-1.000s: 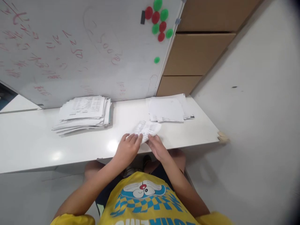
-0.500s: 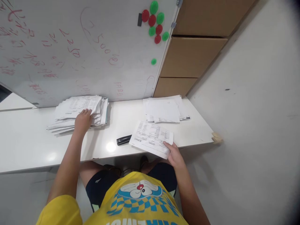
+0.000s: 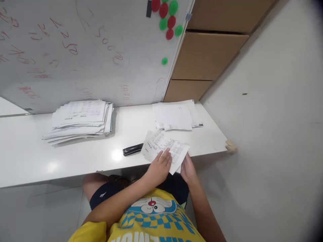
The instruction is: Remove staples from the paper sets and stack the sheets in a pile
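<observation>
Two or more overlapping printed sheets [image 3: 153, 143] are held at the table's front edge. My right hand [image 3: 188, 169] grips them from the right, its fingers partly hidden behind the paper. Across the left part of a tilted printed sheet [image 3: 179, 151] lie the fingers of my left hand [image 3: 160, 168], close together; the thumb's grip is hard to make out. A black stapler-like object [image 3: 132, 150] lies just left of the sheets, its right end covered by them.
At the left stands a thick paper stack [image 3: 78, 117]. A smaller pile of white papers [image 3: 176, 116] lies at the back right of the white table [image 3: 131, 126]. Behind are a whiteboard [image 3: 101, 74] with round magnets and cardboard boxes [image 3: 209, 55]; a wall [image 3: 272, 134] bounds the right.
My left hand has moved right from the thick stack to the sheets at my right hand. Another printed sheet now overlaps the one held before. The view has shifted slightly.
</observation>
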A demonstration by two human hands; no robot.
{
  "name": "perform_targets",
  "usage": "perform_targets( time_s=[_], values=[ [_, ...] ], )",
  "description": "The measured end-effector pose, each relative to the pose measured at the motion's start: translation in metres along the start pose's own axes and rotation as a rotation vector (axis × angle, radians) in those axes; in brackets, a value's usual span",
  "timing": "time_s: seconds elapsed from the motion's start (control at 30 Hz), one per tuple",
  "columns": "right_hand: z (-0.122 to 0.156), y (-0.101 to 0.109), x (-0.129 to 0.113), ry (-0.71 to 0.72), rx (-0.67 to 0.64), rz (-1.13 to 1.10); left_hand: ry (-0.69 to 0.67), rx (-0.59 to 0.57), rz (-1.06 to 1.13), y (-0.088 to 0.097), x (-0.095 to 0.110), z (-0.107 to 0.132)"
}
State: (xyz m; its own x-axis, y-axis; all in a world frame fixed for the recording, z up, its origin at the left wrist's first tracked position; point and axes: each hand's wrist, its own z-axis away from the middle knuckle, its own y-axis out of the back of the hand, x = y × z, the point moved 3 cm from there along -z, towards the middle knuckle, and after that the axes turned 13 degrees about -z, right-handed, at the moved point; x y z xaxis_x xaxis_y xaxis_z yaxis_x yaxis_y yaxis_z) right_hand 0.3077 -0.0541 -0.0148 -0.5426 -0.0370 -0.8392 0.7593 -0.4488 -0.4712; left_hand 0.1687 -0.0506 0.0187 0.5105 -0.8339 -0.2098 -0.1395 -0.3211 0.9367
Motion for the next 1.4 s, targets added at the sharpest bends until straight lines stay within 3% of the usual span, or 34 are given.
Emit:
perform_targets(
  time_s=[0.13, 0.23, 0.3, 0.37, 0.47, 0.53, 0.57, 0.63, 0.8, 0.97, 1.07, 1.23, 1.3, 1.4],
  values=[
    [0.003, 0.010, -0.018, 0.000, 0.003, -0.014, 0.014, -0.067, 0.109, -0.019, -0.002, -0.008],
    [0.002, 0.022, -0.024, -0.010, 0.040, 0.232, -0.071, -0.065, 0.227, -0.017, -0.013, -0.006],
    [0.000, 0.032, -0.028, 0.088, 0.116, 0.432, -0.038, -0.046, 0.284, -0.011, -0.027, -0.003],
    [0.000, 0.040, -0.032, 0.232, 0.185, 0.481, 0.176, 0.044, 0.315, -0.004, -0.049, 0.003],
    [0.001, 0.044, -0.038, 0.412, 0.236, 0.348, 0.531, 0.347, 0.394, 0.005, -0.083, 0.016],
    [0.001, 0.041, -0.041, 0.501, 0.225, 0.269, 0.564, 0.526, 0.493, 0.008, -0.095, 0.023],
    [0.001, 0.039, -0.042, 0.536, 0.220, 0.242, 0.528, 0.558, 0.552, 0.008, -0.098, 0.025],
    [0.000, 0.034, -0.041, 0.550, 0.206, 0.234, 0.430, 0.523, 0.669, 0.006, -0.099, 0.027],
    [-0.003, 0.029, -0.031, 0.396, 0.122, 0.349, 0.306, 0.337, 0.844, 0.004, -0.089, 0.022],
    [-0.009, 0.029, -0.037, 0.485, 0.048, 0.352, 0.362, 0.390, 0.932, 0.007, -0.093, 0.019],
    [-0.014, 0.031, -0.035, 0.472, -0.017, 0.428, 0.290, 0.366, 0.927, 0.007, -0.092, 0.019],
    [-0.017, 0.051, -0.031, 0.447, 0.136, 0.552, 0.463, 0.293, 0.900, 0.013, -0.095, 0.027],
    [-0.017, 0.062, -0.035, 0.425, 0.204, 0.574, 0.462, 0.237, 0.864, 0.019, -0.101, 0.031],
    [-0.020, 0.076, -0.040, 0.333, 0.229, 0.580, 0.470, 0.106, 0.598, 0.020, -0.115, 0.036]
  ],
)
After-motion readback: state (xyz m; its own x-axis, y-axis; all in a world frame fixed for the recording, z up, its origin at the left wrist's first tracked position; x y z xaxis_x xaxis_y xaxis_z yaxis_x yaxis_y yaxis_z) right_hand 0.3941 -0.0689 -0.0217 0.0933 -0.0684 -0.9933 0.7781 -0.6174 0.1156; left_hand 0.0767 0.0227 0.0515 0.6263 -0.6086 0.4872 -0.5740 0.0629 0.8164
